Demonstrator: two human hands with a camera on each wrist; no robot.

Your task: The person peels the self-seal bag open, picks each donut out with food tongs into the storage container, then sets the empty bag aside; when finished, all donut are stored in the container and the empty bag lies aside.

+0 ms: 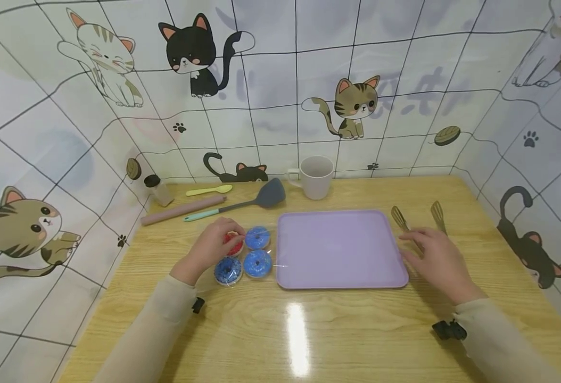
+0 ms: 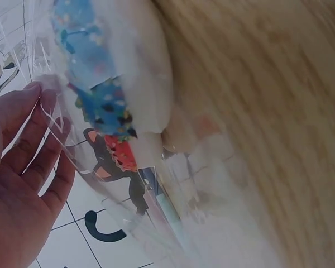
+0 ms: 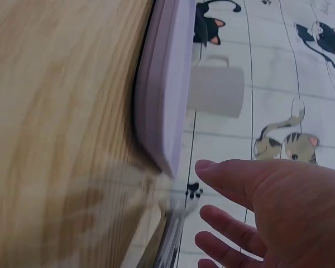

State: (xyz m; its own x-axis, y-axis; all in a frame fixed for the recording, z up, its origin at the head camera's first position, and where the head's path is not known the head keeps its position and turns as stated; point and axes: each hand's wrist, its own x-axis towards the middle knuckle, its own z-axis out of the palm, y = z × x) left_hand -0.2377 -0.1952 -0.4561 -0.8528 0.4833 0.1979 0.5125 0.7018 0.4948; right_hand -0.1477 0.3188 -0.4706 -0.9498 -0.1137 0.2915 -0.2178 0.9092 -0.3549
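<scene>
Toy doughnuts in clear plastic wrap lie on the wooden table, left of a lilac tray (image 1: 340, 250): one red doughnut (image 1: 233, 246) and three blue doughnuts (image 1: 257, 264). My left hand (image 1: 207, 249) is over the left side of the pack, partly covering the red one. In the left wrist view, its thumb and fingertip pinch the clear wrap (image 2: 64, 127) at its edge. My right hand (image 1: 437, 260) hovers at the tray's right edge, fingers loosely extended and holding nothing. Beneath and beside it are two whisks (image 1: 398, 218), their handles partly hidden by the hand.
Along the back stand a mug (image 1: 316, 178) and a dark-lidded shaker (image 1: 159, 190). Between them lie a yellow spoon (image 1: 208, 190), a rolling pin (image 1: 184, 209) and a turner (image 1: 270, 194) with a mint handle. Cat-print walls (image 1: 271, 106) enclose the table on three sides.
</scene>
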